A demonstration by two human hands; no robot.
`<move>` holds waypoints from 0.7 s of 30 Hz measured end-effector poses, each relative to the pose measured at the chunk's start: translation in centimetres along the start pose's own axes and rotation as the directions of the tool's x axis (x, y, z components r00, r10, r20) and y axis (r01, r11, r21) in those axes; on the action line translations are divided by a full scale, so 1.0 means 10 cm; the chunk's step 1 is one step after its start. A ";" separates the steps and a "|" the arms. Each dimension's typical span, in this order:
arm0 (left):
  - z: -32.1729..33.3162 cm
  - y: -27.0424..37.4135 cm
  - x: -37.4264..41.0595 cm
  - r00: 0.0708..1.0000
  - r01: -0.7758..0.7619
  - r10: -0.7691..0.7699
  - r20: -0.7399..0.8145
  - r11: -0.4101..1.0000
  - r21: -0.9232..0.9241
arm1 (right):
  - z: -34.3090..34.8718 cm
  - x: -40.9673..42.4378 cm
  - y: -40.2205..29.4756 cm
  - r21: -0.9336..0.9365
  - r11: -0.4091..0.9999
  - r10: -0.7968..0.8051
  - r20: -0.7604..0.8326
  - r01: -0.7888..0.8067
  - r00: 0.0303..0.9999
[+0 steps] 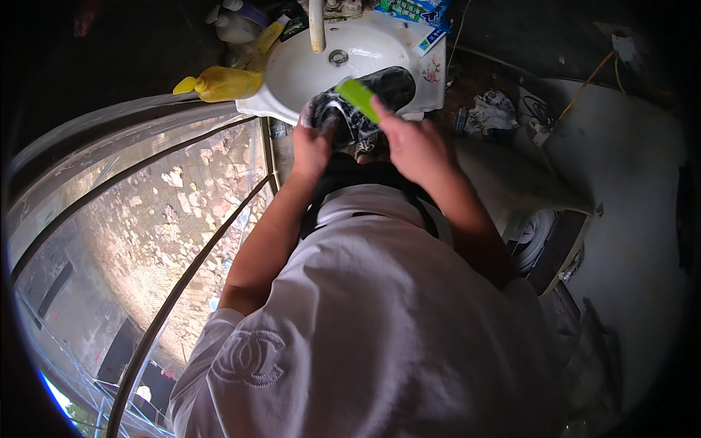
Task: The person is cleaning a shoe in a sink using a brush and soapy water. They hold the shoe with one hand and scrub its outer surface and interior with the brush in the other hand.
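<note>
A dark shoe or slipper (395, 87), streaked with white suds, is held over the near rim of a white oval washbasin (296, 71). My left hand (317, 131) grips its left end, fingers wrapped round the foamy part. In my right hand (413, 139) is a bright green brush (357, 98), angled across the top of the dark item, slightly blurred; its bristles are hidden. The drain (338, 57) shows behind them, and a faucet spout (317, 33) hangs over the basin's far part.
A yellow pump bottle (227, 84) lies at the basin's left edge. White bottles and a yellow tube (271, 35) stand behind it. At the right rim lies a toothpaste-like tube (430, 41) near blue-green packets (416, 11). A screened window (181, 208) is at the left.
</note>
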State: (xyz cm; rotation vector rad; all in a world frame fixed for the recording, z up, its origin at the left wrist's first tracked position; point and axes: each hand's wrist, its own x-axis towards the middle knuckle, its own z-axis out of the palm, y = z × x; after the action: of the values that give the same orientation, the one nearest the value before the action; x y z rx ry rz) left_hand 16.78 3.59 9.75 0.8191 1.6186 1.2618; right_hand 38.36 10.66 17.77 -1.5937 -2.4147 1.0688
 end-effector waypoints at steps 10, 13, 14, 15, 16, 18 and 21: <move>0.14 -0.07 0.13 0.945 0.313 -0.327 0.024 0.877 -0.365 | 0.17 0.05 0.09 -0.153 0.988 -0.004 -0.002 0.004 1.000; 0.16 -0.13 0.15 0.930 0.335 -0.368 0.013 0.831 -0.445 | 0.16 0.08 -0.16 -0.152 0.988 0.049 0.061 -0.039 0.997; 0.18 -0.17 0.16 0.930 0.323 -0.368 -0.005 0.823 -0.467 | 0.17 0.04 -0.18 -0.204 0.979 0.000 0.071 0.015 0.997; 0.21 -0.13 0.15 0.928 0.316 -0.371 -0.020 0.816 -0.484 | 0.15 0.01 -0.23 -0.252 0.966 -0.045 0.084 0.065 0.995; 0.23 -0.09 0.15 0.932 0.317 -0.362 0.032 0.767 -0.558 | 0.16 0.07 -0.18 -0.121 0.989 0.092 0.063 -0.084 0.994; 0.22 -0.12 0.15 0.943 0.300 -0.334 0.010 0.832 -0.466 | 0.15 0.17 -0.15 -0.069 0.979 0.195 0.051 -0.191 0.979; 0.17 -0.32 0.13 0.979 0.142 -0.180 -0.095 0.938 -0.316 | 0.23 0.15 -0.26 0.073 0.997 -0.039 -0.027 0.041 0.999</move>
State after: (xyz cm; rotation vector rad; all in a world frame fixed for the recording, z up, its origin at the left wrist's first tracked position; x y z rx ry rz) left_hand 17.96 4.61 6.23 0.4132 1.4984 1.4225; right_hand 34.65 10.17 17.05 -1.5208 -2.3523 1.1097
